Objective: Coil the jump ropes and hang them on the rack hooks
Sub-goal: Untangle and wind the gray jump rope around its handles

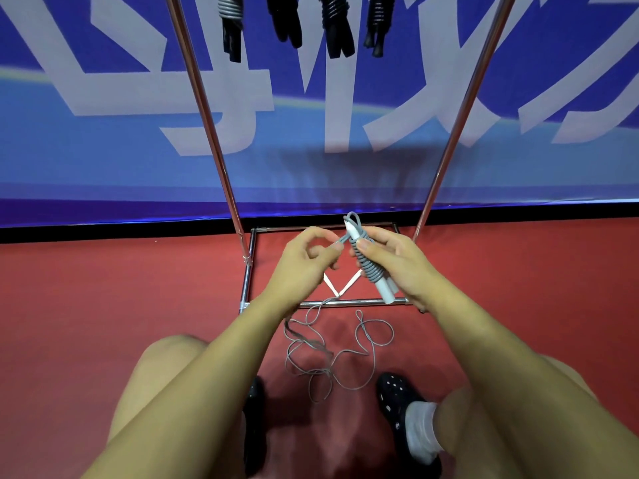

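In the middle of the frame, the right hand [390, 257] grips a grey rope [366, 267] wound in tight turns round its white handles [385, 293]. The left hand [304, 259] sits just beside it and pinches the loose end of that rope. Lower down, a second rope [332, 354] lies in a messy tangle on the red floor [121, 299] (its white handles rest by the rack [211, 122] base). At the top, four coiled ropes [332, 22] hang from the rack.
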A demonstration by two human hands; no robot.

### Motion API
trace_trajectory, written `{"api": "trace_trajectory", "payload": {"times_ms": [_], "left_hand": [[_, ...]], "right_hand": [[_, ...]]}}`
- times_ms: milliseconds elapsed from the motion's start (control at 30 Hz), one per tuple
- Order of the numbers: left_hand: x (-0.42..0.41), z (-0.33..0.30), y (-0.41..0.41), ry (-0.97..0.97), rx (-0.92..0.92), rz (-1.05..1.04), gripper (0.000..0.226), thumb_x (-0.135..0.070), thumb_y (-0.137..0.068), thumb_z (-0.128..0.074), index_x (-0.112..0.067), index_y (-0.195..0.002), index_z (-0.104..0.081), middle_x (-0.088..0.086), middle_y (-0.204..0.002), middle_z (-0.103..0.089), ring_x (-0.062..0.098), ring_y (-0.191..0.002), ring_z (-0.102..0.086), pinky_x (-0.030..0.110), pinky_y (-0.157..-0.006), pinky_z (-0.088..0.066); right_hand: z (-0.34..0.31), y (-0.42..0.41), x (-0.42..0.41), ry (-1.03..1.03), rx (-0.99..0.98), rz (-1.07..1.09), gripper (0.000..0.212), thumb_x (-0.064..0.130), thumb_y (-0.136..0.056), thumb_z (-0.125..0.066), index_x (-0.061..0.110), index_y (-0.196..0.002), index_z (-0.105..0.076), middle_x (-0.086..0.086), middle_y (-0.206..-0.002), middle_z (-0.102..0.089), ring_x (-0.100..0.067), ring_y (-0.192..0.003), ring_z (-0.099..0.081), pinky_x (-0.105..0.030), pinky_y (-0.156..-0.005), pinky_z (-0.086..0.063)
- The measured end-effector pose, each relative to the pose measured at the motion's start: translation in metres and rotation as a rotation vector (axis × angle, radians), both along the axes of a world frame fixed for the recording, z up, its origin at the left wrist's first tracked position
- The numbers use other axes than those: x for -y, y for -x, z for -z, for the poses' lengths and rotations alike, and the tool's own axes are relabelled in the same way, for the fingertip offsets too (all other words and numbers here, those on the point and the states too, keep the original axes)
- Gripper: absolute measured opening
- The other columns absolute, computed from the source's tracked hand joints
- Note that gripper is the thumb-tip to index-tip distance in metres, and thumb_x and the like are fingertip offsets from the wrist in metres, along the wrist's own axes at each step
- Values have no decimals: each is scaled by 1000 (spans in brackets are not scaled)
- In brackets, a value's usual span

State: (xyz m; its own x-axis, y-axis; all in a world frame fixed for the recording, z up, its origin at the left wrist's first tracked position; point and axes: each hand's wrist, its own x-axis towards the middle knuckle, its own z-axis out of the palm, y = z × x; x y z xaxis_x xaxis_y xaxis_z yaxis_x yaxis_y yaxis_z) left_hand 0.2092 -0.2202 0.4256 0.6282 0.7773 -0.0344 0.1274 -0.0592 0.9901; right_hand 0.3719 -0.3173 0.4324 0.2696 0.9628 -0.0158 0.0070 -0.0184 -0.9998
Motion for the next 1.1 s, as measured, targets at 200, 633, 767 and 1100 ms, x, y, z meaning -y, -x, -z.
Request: {"api": "trace_trajectory", "payload": {"times_ms": [200, 633, 767, 1100], "left_hand": [[-4, 8, 1, -547, -292, -103, 15, -43, -98, -63, -33, -105, -73, -13, -73, -70, 6, -76, -66, 29, -73, -51], [-17, 9, 0, -405, -193, -129, 23, -32, -104, -54, -27, -89, -71, -15, -77, -70, 8, -69, -60, 35, -70, -48], [-17, 5, 2, -275, -131, -84, 27, -28, -104, -55, -21, -82, -71, -10, -69, -66, -1, -53, -46, 31, -63, -39], [-9, 5, -4, -232, -173, 53, 33, -26, -105, -52, -17, -79, -70, -10, -64, -62, 8, -49, -40, 29, -56, -34]], "right_hand": [[2, 0, -1, 24, -22, 10, 20, 12, -101, -59, 23, -115, -69, 5, -90, -75, -4, -81, -67, -20, -76, -53], [2, 0, -2, 26, -26, -42, 29, 11, -101, -59, 19, -128, -65, 5, -99, -75, -6, -92, -70, -18, -78, -52], [3, -2, -1, 45, -24, -87, 31, 14, -102, -58, 27, -130, -64, 7, -99, -75, -7, -93, -68, -20, -76, -51], [20, -6, -9, 14, 238, 71, 28, 17, -97, -69, 21, -125, -69, 7, -116, -75, -7, -108, -69, -21, -96, -51]]}}
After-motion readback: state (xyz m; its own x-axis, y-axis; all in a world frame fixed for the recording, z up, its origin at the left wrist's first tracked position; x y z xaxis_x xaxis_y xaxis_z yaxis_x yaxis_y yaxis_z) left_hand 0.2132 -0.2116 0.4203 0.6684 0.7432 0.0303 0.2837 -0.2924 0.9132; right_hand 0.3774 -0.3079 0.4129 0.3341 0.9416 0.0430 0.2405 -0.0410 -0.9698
